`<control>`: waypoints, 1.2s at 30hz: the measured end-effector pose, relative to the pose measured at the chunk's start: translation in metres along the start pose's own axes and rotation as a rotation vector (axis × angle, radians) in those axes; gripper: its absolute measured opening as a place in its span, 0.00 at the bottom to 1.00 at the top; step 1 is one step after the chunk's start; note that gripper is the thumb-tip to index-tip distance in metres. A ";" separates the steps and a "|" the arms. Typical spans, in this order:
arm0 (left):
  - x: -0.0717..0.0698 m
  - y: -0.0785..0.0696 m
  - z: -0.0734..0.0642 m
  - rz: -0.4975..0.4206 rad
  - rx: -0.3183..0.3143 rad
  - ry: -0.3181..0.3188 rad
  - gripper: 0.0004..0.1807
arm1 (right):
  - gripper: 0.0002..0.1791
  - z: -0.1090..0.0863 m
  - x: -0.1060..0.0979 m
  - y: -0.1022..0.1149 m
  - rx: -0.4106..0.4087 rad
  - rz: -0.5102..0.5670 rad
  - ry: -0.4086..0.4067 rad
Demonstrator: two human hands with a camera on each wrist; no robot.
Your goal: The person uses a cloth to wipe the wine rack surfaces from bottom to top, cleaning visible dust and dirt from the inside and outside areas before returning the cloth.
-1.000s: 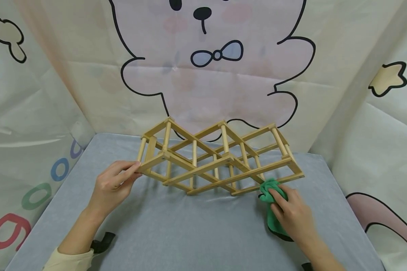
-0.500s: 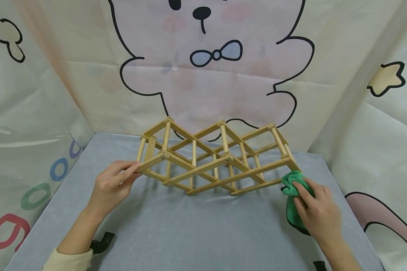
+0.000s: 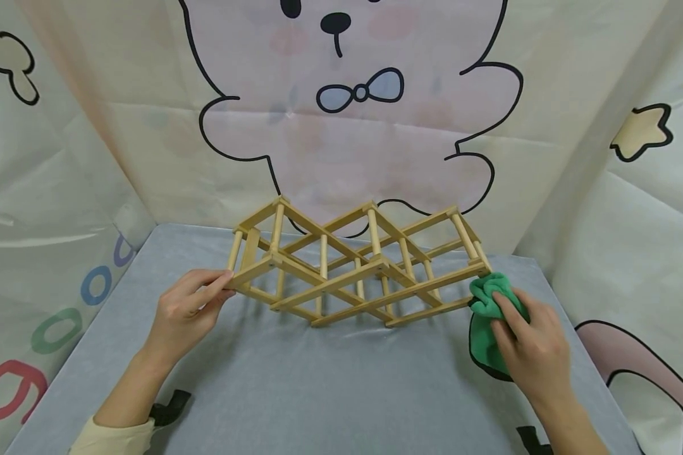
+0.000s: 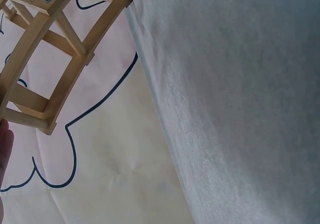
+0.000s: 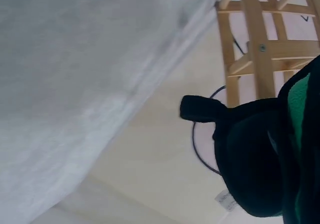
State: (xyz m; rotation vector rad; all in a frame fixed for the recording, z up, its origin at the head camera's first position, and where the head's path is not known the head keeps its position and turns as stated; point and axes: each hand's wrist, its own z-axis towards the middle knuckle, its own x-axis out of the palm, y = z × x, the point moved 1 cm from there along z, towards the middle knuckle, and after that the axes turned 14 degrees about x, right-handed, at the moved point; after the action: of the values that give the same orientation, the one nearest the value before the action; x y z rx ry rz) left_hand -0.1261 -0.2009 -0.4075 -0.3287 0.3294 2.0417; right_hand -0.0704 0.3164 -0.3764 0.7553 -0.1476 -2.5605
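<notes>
A wooden lattice rack of slats and round dowels, resembling a folding wine rack, stands tilted across the table. My left hand pinches its left end between thumb and fingers; in the left wrist view only fingertips show beside the rack's end. My right hand grips a bunched green cloth with a dark edging against the rack's right end, covering the lower corner there. The right wrist view shows the cloth's dark side and a small loop beside the slats.
A blue-grey cloth covers the table. Behind it hangs a printed curtain with a cartoon animal, close to the rack's far side. More printed sheets flank the table on both sides. A black strap piece sits by the left wrist.
My right hand has slid the green cloth rightward along the lower front slat to the rack's right end, then slightly upward. My left hand and the rack have stayed in place.
</notes>
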 end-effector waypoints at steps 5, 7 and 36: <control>-0.001 -0.001 0.000 0.003 0.004 -0.006 0.20 | 0.19 0.017 0.003 0.020 -0.063 0.102 -0.120; 0.000 -0.001 0.001 0.002 0.005 -0.006 0.19 | 0.18 0.021 0.004 0.027 -0.076 0.117 -0.165; -0.002 0.001 0.000 -0.004 0.003 0.028 0.19 | 0.18 0.006 0.034 0.049 -0.198 0.122 -0.043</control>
State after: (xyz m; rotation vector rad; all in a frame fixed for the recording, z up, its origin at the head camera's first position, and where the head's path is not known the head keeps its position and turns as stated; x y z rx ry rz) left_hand -0.1254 -0.2033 -0.4070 -0.3562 0.3488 2.0339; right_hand -0.0794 0.2569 -0.3769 0.5975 0.0448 -2.4325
